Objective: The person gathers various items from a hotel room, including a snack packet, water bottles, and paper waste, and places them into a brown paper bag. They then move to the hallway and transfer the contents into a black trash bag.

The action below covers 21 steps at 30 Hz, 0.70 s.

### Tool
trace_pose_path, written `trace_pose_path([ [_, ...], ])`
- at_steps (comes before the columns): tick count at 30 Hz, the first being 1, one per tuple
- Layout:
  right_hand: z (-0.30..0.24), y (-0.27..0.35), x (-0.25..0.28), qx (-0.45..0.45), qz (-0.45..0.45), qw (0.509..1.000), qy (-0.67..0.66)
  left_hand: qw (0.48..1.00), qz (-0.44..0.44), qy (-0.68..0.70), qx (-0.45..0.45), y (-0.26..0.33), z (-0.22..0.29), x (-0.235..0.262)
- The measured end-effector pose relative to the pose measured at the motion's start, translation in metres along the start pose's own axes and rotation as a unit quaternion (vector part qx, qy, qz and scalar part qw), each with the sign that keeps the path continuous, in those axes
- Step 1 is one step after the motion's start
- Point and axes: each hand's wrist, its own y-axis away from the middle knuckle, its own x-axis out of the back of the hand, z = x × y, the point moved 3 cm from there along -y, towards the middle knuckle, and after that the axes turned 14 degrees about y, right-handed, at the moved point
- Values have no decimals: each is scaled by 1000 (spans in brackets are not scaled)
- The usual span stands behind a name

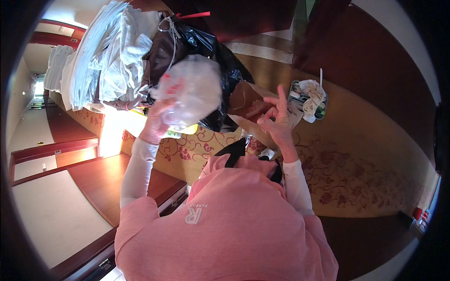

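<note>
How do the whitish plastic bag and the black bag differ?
Colour: the plastic bag is whitish with red print; the black bag is dark and glossy, with no print visible.
Support: the plastic bag is held up in the left hand; the black bag is not in either hand.
View: the plastic bag is motion-blurred and in front; the black bag is partly hidden behind it.
Shared: both look crinkled.

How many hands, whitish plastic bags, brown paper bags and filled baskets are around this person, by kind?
Hands: 2 (left hand, right hand)
Whitish plastic bag: 1, blurred
Brown paper bag: 1
Filled basket: 1
Total: 5
</note>
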Motion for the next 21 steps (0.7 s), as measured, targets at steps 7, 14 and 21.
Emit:
trace_pose_path([
  [7, 15, -34, -36, 33, -1, 984, 175, 988, -5, 132, -79, -11, 60, 44],
  [14, 20, -88, -75, 150, -7, 945, 289, 989, 120, 79, 14, -31, 30, 52],
  [21, 78, -137, -109, -5, -29, 961, 276, 994, 102, 18, 47, -57, 11, 41],
])
